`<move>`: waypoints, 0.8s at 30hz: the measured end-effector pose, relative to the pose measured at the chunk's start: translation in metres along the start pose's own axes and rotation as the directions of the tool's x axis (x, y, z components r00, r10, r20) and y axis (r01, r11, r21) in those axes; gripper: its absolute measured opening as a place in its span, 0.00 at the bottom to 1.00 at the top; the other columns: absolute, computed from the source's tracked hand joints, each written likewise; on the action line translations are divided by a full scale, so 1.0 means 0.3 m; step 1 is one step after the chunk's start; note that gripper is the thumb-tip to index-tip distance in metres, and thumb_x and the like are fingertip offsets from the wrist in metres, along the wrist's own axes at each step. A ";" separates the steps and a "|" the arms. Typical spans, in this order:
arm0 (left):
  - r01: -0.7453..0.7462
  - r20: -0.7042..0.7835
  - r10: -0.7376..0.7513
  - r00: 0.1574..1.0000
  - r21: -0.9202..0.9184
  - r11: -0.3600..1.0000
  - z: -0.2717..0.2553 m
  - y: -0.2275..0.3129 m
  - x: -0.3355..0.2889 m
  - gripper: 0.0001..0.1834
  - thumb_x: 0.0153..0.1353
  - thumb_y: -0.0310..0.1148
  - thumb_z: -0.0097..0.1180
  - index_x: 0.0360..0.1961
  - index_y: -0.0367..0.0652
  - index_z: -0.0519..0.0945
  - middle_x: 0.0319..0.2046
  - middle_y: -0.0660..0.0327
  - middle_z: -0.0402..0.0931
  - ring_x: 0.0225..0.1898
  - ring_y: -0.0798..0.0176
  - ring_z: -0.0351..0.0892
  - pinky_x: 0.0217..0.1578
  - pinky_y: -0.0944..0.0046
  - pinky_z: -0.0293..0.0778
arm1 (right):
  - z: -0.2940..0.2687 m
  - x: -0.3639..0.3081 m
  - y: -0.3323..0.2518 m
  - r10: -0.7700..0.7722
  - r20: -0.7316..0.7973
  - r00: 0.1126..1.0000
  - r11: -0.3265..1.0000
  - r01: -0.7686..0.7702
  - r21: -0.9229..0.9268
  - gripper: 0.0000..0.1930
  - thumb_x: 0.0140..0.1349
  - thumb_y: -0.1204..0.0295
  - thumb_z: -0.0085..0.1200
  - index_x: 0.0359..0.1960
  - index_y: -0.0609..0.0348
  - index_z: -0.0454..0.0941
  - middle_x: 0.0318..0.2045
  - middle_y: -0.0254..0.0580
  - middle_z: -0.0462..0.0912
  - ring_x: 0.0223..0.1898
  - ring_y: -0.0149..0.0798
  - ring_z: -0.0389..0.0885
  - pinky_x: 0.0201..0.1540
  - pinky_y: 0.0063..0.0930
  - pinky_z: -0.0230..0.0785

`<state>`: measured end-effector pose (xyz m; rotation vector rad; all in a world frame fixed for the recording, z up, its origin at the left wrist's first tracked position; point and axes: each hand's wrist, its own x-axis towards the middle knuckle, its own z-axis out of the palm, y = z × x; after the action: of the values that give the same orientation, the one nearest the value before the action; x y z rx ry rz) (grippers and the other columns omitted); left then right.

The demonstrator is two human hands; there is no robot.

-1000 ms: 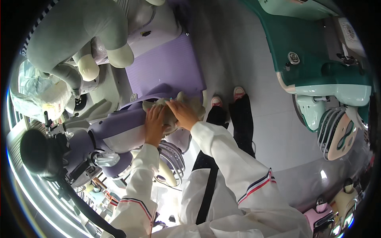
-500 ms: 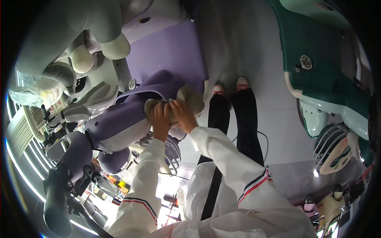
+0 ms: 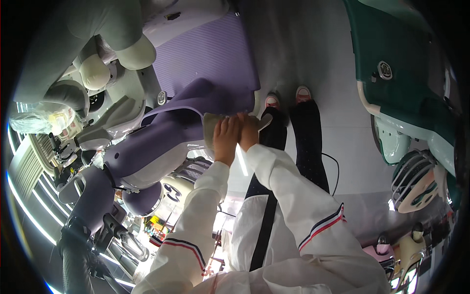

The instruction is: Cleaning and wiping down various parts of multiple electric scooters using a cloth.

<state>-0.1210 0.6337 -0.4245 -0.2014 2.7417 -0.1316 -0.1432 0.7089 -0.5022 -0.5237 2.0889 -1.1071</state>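
Note:
A grey-beige cloth point(image 3: 210, 128) is bunched between my two hands, beside the curved front section of a purple scooter point(image 3: 147, 147). My left hand point(image 3: 226, 139) has its fingers bent over the cloth. My right hand point(image 3: 249, 131) presses against the left one and is closed on the same cloth, and a loose end sticks out on its right. The cloth sits at the right edge of the purple front section, near the ridged purple footboard point(image 3: 203, 54); whether it touches the scooter I cannot tell.
A dark green scooter point(image 3: 391, 54) stands at the right, with curved grey bars point(image 3: 409, 171) at its near end. Grey scooters point(image 3: 120, 105) crowd the left, beside a plastic-wrapped part point(image 3: 41, 119). My feet in red shoes point(image 3: 303, 93) stand between, near a thin cable point(image 3: 338, 171).
Both hands have moved right with the cloth, away from the purple front section. The cloth is bunched more tightly, and my hands are closer together.

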 end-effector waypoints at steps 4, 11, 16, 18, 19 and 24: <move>0.008 -0.016 -0.011 1.000 -0.192 0.981 -0.097 -0.125 -0.050 0.26 0.51 0.35 0.52 0.55 0.46 0.69 0.52 0.59 0.69 0.57 0.57 0.65 0.60 0.53 0.56 | 0.019 -0.022 -0.199 0.015 -0.194 0.981 0.965 -0.065 -0.255 0.18 0.57 0.73 0.44 0.50 0.62 0.65 0.50 0.55 0.68 0.56 0.57 0.64 0.58 0.45 0.58; 0.245 0.221 -0.227 0.948 -0.059 0.968 -0.090 -0.238 -0.133 0.29 0.61 0.35 0.42 0.64 0.47 0.55 0.64 0.63 0.54 0.61 0.62 0.61 0.59 0.64 0.57 | 0.048 0.015 -0.437 -0.041 -0.147 0.988 0.820 -0.051 -0.570 0.20 0.56 0.71 0.45 0.51 0.63 0.65 0.52 0.53 0.66 0.57 0.52 0.63 0.61 0.48 0.54; 0.292 -0.113 -0.276 0.954 0.155 0.944 -0.011 -0.141 -0.162 0.35 0.58 0.34 0.47 0.66 0.47 0.50 0.66 0.61 0.52 0.63 0.54 0.58 0.57 0.53 0.59 | -0.013 -0.005 -0.290 -0.203 -0.012 0.979 0.964 0.198 -0.178 0.24 0.52 0.72 0.50 0.52 0.64 0.65 0.55 0.53 0.65 0.59 0.53 0.61 0.61 0.47 0.55; 0.235 -0.068 -0.227 0.971 0.146 0.961 0.016 -0.091 -0.159 0.36 0.57 0.33 0.47 0.67 0.48 0.50 0.66 0.60 0.52 0.64 0.54 0.56 0.57 0.49 0.58 | -0.044 -0.028 -0.205 -0.198 -0.026 0.980 0.965 0.190 -0.183 0.24 0.53 0.70 0.50 0.53 0.62 0.64 0.55 0.50 0.65 0.59 0.51 0.61 0.61 0.47 0.54; 0.182 -0.023 -0.181 0.983 0.137 0.974 0.019 -0.065 -0.149 0.37 0.56 0.32 0.48 0.67 0.48 0.49 0.66 0.60 0.52 0.65 0.53 0.55 0.57 0.46 0.58 | -0.052 -0.034 -0.175 -0.196 -0.038 0.980 0.965 0.186 -0.186 0.24 0.54 0.69 0.50 0.54 0.61 0.64 0.55 0.48 0.66 0.60 0.49 0.61 0.61 0.47 0.53; 0.169 0.040 -0.180 0.983 0.189 0.967 0.018 -0.004 -0.121 0.38 0.53 0.37 0.52 0.66 0.52 0.54 0.65 0.62 0.52 0.67 0.54 0.51 0.58 0.49 0.55 | -0.070 -0.030 -0.061 -0.219 -0.025 0.975 0.974 0.220 0.050 0.33 0.43 0.73 0.61 0.54 0.62 0.63 0.55 0.49 0.66 0.59 0.50 0.61 0.60 0.46 0.55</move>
<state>-0.0855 0.6380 -0.4158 -0.3882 2.6321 -0.4204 -0.1522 0.7160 -0.4754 -0.7349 2.0490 -1.2928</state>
